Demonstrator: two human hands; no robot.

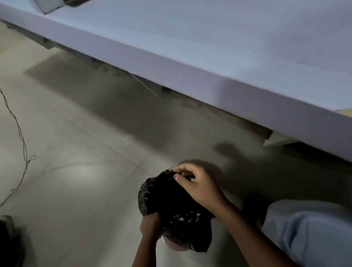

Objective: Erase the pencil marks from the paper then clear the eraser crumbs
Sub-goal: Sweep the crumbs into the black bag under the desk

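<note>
Down by the floor, left of everything, a thin cord (13, 115) is trailing near a dark shoe (3, 245). Further right, the left hand (150, 223) is gripping the near edge of a black plastic bag (167, 202), fingers curled into it, while the right hand (199, 186) is pinching its far rim, low beside the white table (226, 36).

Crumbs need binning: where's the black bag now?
Head view, bottom centre: the bag is over the floor, near the table, gripped by left hand and right hand.
</note>
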